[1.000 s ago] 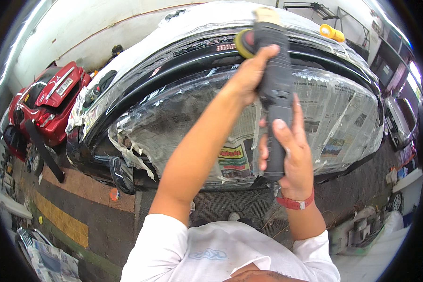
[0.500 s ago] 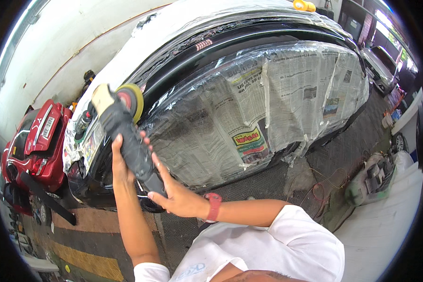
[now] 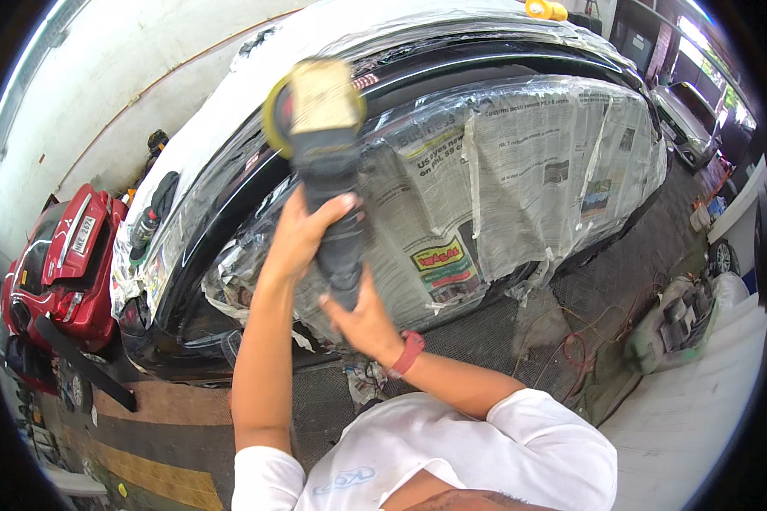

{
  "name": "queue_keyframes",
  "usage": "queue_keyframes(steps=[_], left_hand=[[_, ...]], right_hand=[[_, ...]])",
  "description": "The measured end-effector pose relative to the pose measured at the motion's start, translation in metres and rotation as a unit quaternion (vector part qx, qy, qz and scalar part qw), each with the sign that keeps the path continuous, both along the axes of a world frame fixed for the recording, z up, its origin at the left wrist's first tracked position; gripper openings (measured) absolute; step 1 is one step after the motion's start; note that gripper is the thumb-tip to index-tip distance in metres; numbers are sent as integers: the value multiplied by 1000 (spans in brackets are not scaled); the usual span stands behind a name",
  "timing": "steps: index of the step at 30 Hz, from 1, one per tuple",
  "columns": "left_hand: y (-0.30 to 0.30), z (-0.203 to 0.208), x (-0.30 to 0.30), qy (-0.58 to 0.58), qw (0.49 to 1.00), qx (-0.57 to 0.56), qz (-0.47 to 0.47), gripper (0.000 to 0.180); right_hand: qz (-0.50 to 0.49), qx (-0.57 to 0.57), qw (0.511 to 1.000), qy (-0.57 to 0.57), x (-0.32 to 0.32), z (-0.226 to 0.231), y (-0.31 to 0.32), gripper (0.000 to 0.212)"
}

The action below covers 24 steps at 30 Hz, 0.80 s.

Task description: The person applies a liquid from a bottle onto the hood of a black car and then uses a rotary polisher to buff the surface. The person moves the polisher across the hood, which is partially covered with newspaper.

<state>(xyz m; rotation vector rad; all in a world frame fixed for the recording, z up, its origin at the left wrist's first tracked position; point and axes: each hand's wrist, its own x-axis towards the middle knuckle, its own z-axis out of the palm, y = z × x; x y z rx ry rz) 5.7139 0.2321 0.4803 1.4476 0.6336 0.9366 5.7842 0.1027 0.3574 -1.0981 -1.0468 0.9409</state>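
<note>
**Two hands swinging the polisher back toward the middle**

Both sets of fingers are wrapping the polisher (image 3: 325,170): left hand (image 3: 302,234) mid-body, right hand (image 3: 362,319) at the tail. Its yellow pad is now riding higher along the black car (image 3: 452,64), above the newspaper masking (image 3: 520,162), having left the front end.

Both hands are gripping a dark polisher (image 3: 328,179): left hand (image 3: 302,234) wrapping its body, right hand (image 3: 362,319) holding below, against the black car (image 3: 230,221).

Glossy black paint on the car (image 3: 230,247). Matt printed newspaper (image 3: 528,162) taped over its windows, under crinkled, shiny clear plastic film (image 3: 418,111). Matt dark plastic body on the polisher (image 3: 328,162), yellow foam pad (image 3: 274,111), blurred. White cloth shirt (image 3: 452,451).
</note>
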Motion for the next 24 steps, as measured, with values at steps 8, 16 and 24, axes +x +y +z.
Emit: queue_keyframes(steps=[8,16,24], left_hand=[[20,52,223,29,988,84,-128,67],[15,72,294,113,984,103,-91,83],[10,23,100,28,992,119,-10,68]], right_hand=[[-96,68,971,207,154,63,13,39],[-82,92,958,258,210,82,12,39],[-7,21,994,106,71,29,16,52]])
